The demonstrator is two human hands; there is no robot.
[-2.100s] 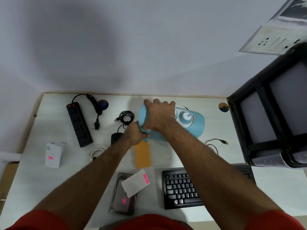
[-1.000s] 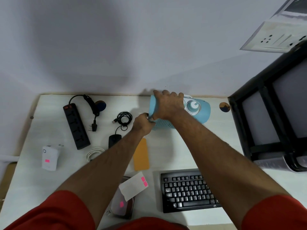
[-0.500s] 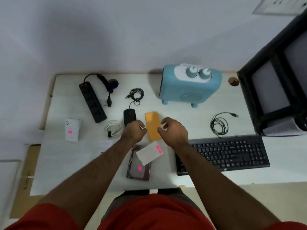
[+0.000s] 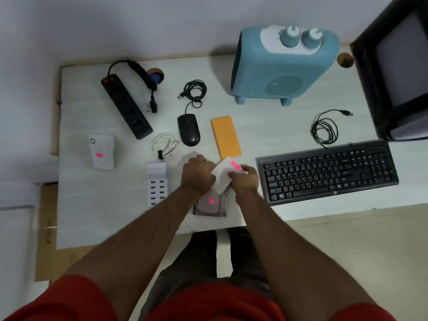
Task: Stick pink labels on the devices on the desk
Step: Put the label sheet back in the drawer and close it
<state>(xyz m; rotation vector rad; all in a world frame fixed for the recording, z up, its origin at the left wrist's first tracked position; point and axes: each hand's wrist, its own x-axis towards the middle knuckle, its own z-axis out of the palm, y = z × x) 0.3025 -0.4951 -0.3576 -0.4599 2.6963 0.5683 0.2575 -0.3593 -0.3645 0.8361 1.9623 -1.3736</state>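
Observation:
A white label sheet (image 4: 222,177) with pink labels (image 4: 235,165) on it lies over the hard drive (image 4: 209,206), which bears a pink label. My left hand (image 4: 196,176) grips the sheet's left edge. My right hand (image 4: 244,177) pinches at the sheet by the pink labels. The blue heater (image 4: 278,66) stands upright at the back. An orange power bank (image 4: 225,136), a black mouse (image 4: 188,129), a black power strip (image 4: 126,106), a black keyboard (image 4: 326,169) and a white USB hub (image 4: 157,185) show no label. The white adapter (image 4: 102,151) carries a pink one.
A coiled black cable (image 4: 323,129) lies behind the keyboard, a white cable (image 4: 164,144) next to the mouse. A black monitor (image 4: 398,66) fills the right back corner. The desk's front edge (image 4: 324,212) runs just below the keyboard.
Both hands left the heater, which now stands upright at the back. They came down to the desk front and took hold of the label sheet over the hard drive. The camera view shifted.

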